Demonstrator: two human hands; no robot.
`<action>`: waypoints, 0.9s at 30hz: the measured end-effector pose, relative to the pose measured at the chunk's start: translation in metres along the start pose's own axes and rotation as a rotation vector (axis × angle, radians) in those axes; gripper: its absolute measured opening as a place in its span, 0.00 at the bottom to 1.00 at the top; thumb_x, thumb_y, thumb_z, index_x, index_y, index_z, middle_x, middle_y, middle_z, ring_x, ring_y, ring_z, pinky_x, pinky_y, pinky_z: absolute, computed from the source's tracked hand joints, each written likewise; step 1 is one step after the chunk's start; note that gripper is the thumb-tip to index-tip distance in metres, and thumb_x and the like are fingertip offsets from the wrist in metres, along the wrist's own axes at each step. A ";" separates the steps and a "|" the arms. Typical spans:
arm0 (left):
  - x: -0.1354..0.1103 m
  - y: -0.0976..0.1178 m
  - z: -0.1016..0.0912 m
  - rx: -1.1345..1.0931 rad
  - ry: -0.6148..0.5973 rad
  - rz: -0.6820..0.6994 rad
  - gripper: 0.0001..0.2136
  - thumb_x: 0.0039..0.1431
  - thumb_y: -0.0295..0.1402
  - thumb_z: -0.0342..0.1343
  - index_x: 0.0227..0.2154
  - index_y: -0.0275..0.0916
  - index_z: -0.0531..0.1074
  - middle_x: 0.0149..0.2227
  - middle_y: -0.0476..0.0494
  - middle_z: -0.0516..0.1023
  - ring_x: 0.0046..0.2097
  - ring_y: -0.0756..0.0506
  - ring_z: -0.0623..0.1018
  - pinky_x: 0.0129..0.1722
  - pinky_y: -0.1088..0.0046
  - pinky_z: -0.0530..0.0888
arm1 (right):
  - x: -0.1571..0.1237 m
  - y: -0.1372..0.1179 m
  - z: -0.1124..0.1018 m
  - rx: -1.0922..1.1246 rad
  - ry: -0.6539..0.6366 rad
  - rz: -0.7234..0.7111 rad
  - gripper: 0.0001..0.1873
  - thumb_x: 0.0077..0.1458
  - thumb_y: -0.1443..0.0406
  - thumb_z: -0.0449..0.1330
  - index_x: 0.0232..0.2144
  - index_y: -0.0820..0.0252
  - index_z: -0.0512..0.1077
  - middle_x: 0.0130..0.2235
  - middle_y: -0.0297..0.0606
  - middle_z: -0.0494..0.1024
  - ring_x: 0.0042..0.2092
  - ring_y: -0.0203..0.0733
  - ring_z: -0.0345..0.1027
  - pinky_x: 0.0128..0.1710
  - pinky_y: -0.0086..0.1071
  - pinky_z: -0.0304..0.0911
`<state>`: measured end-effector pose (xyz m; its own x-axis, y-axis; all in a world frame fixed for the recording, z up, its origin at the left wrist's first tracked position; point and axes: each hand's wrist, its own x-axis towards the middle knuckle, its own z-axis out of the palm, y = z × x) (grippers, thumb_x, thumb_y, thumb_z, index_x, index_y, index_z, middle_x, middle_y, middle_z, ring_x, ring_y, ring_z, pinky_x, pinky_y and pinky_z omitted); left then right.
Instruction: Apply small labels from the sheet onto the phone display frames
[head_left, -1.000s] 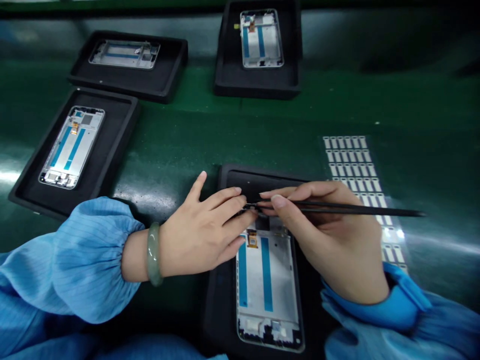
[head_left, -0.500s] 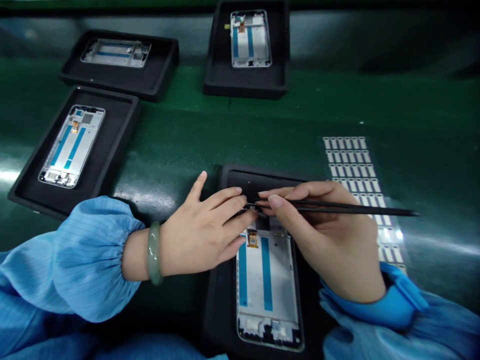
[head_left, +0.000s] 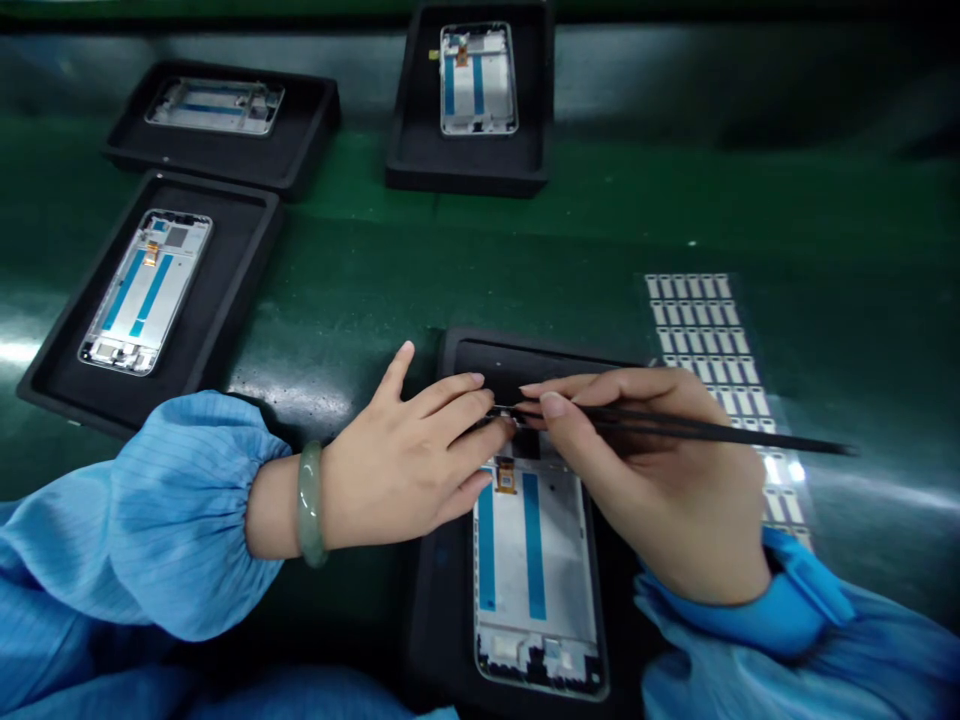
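Frame (head_left: 560, 560) lies in a black tray (head_left: 436, 600), its top end under the fingertips of the left hand (head_left: 409, 460), which is fanned wide, little finger raised; the right hand (head_left: 660, 475) pinches slim dark tweezers (head_left: 739, 433), tips beside those fingertips; whether they grip anything I cannot tell; their tail has dipped slightly, and two far trays (head_left: 469, 183) beyond the fingers have shifted leftward; the frame has stayed put, so its handling seems undisturbed; dull silvery metal, smooth blue strips (head_left: 534, 545), matt tray; flat, glossy sheet (head_left: 709, 342) beyond the right fingers.
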<state>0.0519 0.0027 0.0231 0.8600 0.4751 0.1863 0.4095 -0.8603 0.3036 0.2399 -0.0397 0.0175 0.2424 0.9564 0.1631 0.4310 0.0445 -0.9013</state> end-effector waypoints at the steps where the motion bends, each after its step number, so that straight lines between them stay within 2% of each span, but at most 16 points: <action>1: 0.000 0.000 0.000 0.002 0.000 0.002 0.15 0.68 0.33 0.45 0.53 0.35 0.69 0.54 0.37 0.74 0.60 0.38 0.69 0.60 0.34 0.58 | 0.000 0.000 0.000 0.004 -0.002 -0.001 0.09 0.54 0.63 0.63 0.32 0.54 0.64 0.35 0.34 0.81 0.37 0.39 0.78 0.35 0.33 0.76; 6: 0.001 0.000 0.001 0.009 -0.006 0.002 0.15 0.68 0.33 0.46 0.52 0.36 0.70 0.54 0.38 0.74 0.60 0.38 0.69 0.61 0.35 0.57 | 0.000 0.000 -0.002 -0.022 -0.012 -0.017 0.09 0.54 0.62 0.63 0.32 0.53 0.65 0.34 0.34 0.80 0.37 0.39 0.78 0.34 0.34 0.76; 13: 0.000 -0.001 0.001 0.016 0.002 0.011 0.16 0.68 0.33 0.45 0.54 0.35 0.69 0.54 0.37 0.74 0.60 0.37 0.69 0.60 0.33 0.58 | 0.001 0.002 -0.005 -0.087 -0.037 0.004 0.09 0.55 0.60 0.63 0.33 0.53 0.65 0.37 0.35 0.79 0.37 0.42 0.77 0.38 0.40 0.75; 21: 0.001 -0.001 0.002 0.008 -0.002 0.001 0.16 0.69 0.33 0.45 0.54 0.34 0.69 0.55 0.37 0.74 0.61 0.38 0.69 0.62 0.35 0.56 | 0.004 -0.001 -0.010 -0.273 -0.099 -0.106 0.07 0.55 0.59 0.62 0.35 0.51 0.68 0.35 0.33 0.78 0.36 0.43 0.76 0.33 0.38 0.72; 27: 0.001 0.000 0.001 0.005 -0.009 -0.005 0.16 0.68 0.33 0.45 0.54 0.35 0.69 0.55 0.38 0.74 0.61 0.38 0.69 0.62 0.35 0.55 | 0.007 -0.005 -0.011 -0.305 -0.098 -0.101 0.09 0.56 0.57 0.61 0.35 0.53 0.68 0.34 0.33 0.78 0.33 0.40 0.75 0.32 0.36 0.71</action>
<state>0.0536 0.0030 0.0224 0.8605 0.4780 0.1760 0.4156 -0.8586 0.3000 0.2487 -0.0362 0.0275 0.1065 0.9754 0.1930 0.6922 0.0666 -0.7186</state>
